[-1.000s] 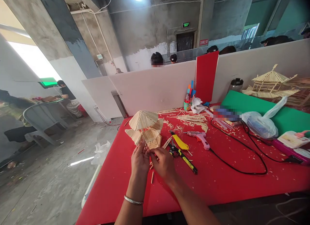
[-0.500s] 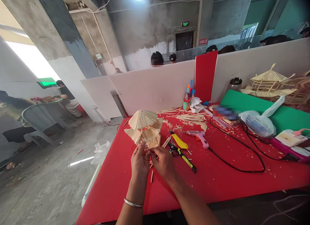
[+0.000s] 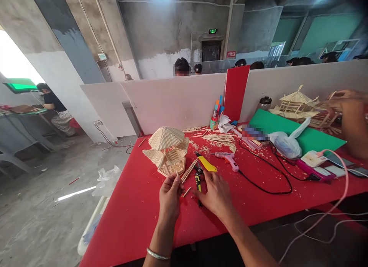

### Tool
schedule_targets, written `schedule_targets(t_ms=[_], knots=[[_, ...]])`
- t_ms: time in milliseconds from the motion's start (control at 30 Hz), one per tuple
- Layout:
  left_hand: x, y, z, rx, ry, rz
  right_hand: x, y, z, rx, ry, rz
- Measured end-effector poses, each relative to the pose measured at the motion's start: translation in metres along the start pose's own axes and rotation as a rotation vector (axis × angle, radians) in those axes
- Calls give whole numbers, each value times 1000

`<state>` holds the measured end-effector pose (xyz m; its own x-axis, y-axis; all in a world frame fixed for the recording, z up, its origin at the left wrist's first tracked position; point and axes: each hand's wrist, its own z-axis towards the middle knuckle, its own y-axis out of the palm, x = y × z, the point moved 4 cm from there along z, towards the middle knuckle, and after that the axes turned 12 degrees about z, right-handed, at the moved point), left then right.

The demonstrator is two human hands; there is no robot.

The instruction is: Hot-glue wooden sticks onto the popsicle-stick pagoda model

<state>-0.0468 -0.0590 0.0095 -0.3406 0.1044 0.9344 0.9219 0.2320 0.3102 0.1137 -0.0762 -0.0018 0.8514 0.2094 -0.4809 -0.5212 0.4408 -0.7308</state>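
Observation:
My left hand (image 3: 170, 195) is closed in a pinch on thin wooden sticks (image 3: 188, 170) that fan up to the right, just in front of a small pagoda model of sticks (image 3: 167, 149) on the red table (image 3: 135, 205). My right hand (image 3: 216, 193) lies over the black and yellow pliers (image 3: 197, 181), its fingers curled round the handle. A loose stick (image 3: 186, 191) lies between the two hands.
A yellow utility knife (image 3: 206, 163), a glue gun (image 3: 228, 159) with black cable, a plastic bag (image 3: 285, 143), a green board (image 3: 301, 135) and a second stick model (image 3: 296, 103) are to the right. Another person's hand (image 3: 347, 102) is at the far right. White partitions (image 3: 175, 102) stand behind.
My right hand has left the sticks and moved right onto the pliers. The camera has turned to the right, bringing another person's hand into view. My left hand keeps the sticks.

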Motion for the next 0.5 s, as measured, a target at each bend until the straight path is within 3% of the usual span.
schedule_targets(t_ms=[200,300,500], knots=[[-18,-6,-8,13,-36,15,5,2,1,-273,207,-93],[-28,-3,-8,-38,-104,32,3,-4,19,-459,277,-42],[-37,16,13,-70,-160,66,20,-23,65,-656,356,142]])
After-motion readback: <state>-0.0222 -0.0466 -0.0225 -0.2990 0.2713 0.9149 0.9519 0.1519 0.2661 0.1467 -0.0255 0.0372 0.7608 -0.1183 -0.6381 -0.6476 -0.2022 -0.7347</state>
